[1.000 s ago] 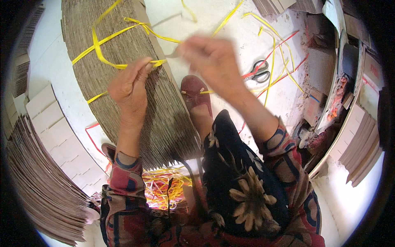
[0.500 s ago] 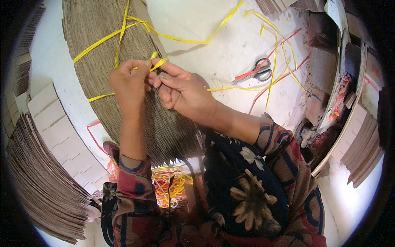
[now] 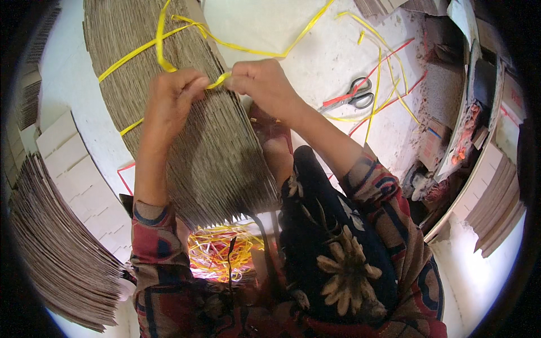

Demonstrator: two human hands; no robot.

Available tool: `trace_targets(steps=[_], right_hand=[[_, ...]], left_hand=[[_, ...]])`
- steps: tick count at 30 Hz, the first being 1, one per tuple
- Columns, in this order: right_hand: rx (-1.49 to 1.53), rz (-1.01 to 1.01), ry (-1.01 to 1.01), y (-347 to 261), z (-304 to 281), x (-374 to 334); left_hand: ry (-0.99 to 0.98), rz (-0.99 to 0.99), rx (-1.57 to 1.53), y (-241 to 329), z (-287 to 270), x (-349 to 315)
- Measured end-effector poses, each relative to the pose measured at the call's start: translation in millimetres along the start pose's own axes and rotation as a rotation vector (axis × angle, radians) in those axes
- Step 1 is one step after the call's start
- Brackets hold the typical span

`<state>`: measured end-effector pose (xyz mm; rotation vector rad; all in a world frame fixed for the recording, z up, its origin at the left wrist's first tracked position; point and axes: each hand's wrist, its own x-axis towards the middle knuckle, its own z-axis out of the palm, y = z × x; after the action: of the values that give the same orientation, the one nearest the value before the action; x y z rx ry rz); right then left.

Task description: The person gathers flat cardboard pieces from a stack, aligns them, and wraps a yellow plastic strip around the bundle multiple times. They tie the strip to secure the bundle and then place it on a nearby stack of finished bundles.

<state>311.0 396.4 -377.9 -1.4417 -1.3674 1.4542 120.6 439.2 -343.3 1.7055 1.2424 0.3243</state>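
A long stack of brown cardboard sheets (image 3: 208, 152) stretches away in front of me, edges facing up. Yellow strapping ribbon (image 3: 216, 83) runs taut between my two hands, just above the stack. My left hand (image 3: 176, 96) is closed on the ribbon, and a length of it rises from that hand toward the far end. My right hand (image 3: 260, 84) pinches the ribbon at the stack's right edge. Farther off, another yellow band (image 3: 132, 58) crosses the stack and is knotted near its right side, with a loose tail trailing right.
Dark-handled scissors (image 3: 360, 94) lie on the white floor to the right, among red and yellow ribbon pieces (image 3: 397, 97). A heap of coloured ribbon (image 3: 220, 250) sits close to me. More cardboard stacks stand at the left (image 3: 62, 242) and right (image 3: 499, 203).
My hands were close together at a ribbon loop; now they have moved apart with the ribbon stretched between them. My right knee and the cloth over it have shifted.
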Motion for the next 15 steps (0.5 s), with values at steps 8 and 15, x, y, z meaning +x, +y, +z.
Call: trace_targets(steps=[8,15], right_hand=[[0.786,0.41,0.035,31.0,9.2,7.1],[0.917,0.242,0.069,-3.8,14.7,3.6]], left_hand=[[0.177,0.046,-0.237,-14.4,-13.4,-27.3],[0.057,-0.07,-1.044,-21.8,12.6,-6.2]])
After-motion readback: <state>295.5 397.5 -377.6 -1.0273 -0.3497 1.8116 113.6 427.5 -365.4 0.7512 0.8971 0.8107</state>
